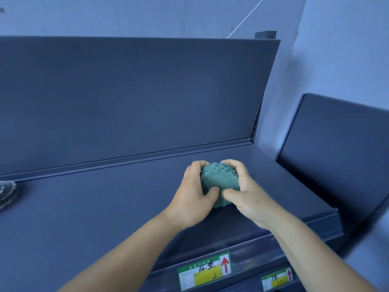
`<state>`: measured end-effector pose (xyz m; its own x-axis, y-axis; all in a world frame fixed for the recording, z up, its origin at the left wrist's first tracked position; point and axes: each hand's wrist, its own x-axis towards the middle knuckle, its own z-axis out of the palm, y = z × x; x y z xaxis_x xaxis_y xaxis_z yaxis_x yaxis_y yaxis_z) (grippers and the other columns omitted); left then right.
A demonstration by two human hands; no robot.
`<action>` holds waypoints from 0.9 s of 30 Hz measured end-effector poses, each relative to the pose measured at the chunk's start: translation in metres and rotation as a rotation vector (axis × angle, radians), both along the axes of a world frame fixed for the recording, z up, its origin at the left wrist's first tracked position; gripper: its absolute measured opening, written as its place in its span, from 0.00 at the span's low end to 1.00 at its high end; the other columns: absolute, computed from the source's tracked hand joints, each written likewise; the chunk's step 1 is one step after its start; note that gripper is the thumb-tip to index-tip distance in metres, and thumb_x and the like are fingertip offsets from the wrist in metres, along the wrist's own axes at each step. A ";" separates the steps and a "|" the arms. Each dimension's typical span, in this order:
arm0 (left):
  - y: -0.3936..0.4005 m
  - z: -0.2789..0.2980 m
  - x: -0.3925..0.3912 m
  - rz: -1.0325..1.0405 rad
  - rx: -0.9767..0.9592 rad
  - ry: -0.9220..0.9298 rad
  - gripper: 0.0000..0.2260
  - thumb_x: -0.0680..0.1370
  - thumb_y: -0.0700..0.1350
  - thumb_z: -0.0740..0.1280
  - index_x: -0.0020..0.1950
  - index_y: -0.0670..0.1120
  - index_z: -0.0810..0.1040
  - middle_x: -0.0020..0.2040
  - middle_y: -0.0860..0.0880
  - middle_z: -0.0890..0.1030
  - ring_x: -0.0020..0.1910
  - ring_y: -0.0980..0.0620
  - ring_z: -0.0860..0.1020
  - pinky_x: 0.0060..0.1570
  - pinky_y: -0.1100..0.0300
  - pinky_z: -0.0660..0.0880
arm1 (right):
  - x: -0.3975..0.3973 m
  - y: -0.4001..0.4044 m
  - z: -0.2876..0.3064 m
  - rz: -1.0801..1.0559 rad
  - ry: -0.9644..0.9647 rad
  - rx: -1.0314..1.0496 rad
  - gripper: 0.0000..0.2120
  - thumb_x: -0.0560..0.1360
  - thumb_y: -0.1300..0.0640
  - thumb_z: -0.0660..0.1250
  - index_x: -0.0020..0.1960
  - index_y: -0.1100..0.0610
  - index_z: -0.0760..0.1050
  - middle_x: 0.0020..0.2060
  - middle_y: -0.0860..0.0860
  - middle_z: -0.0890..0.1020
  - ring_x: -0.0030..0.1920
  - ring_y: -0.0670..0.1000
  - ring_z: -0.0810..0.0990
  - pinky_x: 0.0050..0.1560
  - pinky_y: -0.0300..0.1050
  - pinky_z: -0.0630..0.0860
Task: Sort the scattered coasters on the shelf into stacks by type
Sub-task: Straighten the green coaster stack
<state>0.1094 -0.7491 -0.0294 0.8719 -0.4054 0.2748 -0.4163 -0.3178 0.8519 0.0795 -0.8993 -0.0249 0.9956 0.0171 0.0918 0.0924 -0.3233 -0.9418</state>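
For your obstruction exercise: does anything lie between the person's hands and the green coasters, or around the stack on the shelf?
Nothing visible does. The left hand and right hand already clasp the green coaster stack on the shelf; grey coasters lie far left.

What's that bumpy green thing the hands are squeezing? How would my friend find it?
Look at the dark shelf, toward its right end. The left hand and right hand cup a stack of green coasters there. It's teal with scalloped, woven edges, unlike the pale grey coasters at the far left.

On the shelf's front rail point(263, 247) we read a price label point(205, 271) with a handwritten "2" and a red up-arrow; the second label point(277, 280) is illegible.
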 end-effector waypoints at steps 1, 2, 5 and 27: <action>0.001 -0.001 -0.001 -0.015 -0.010 0.007 0.16 0.74 0.41 0.64 0.56 0.57 0.65 0.57 0.50 0.73 0.54 0.54 0.74 0.56 0.57 0.74 | -0.002 -0.001 0.001 0.020 0.000 -0.028 0.29 0.71 0.64 0.61 0.63 0.39 0.61 0.56 0.46 0.73 0.50 0.45 0.74 0.48 0.38 0.70; 0.003 -0.002 -0.002 -0.028 -0.020 0.010 0.17 0.74 0.41 0.63 0.56 0.58 0.64 0.57 0.50 0.73 0.53 0.54 0.75 0.54 0.59 0.74 | -0.003 -0.002 0.002 0.038 0.000 -0.049 0.29 0.72 0.66 0.60 0.64 0.39 0.60 0.55 0.45 0.73 0.48 0.45 0.73 0.47 0.38 0.70; 0.008 -0.002 -0.002 -0.024 -0.017 0.025 0.17 0.75 0.38 0.62 0.57 0.55 0.63 0.52 0.53 0.74 0.45 0.59 0.74 0.42 0.70 0.72 | -0.002 -0.002 0.003 0.043 0.020 -0.082 0.28 0.74 0.66 0.58 0.65 0.41 0.58 0.54 0.45 0.72 0.49 0.46 0.73 0.51 0.40 0.71; 0.011 -0.006 0.003 -0.017 0.175 -0.105 0.15 0.80 0.38 0.55 0.65 0.46 0.58 0.59 0.50 0.67 0.52 0.56 0.68 0.49 0.69 0.65 | 0.001 -0.012 0.001 -0.003 0.003 -0.172 0.19 0.77 0.63 0.59 0.60 0.42 0.67 0.54 0.44 0.80 0.58 0.47 0.77 0.63 0.47 0.72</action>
<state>0.1124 -0.7379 -0.0358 0.8351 -0.4690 0.2876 -0.5060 -0.4495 0.7361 0.0804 -0.9116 -0.0234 0.9959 0.0294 0.0851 0.0888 -0.4798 -0.8729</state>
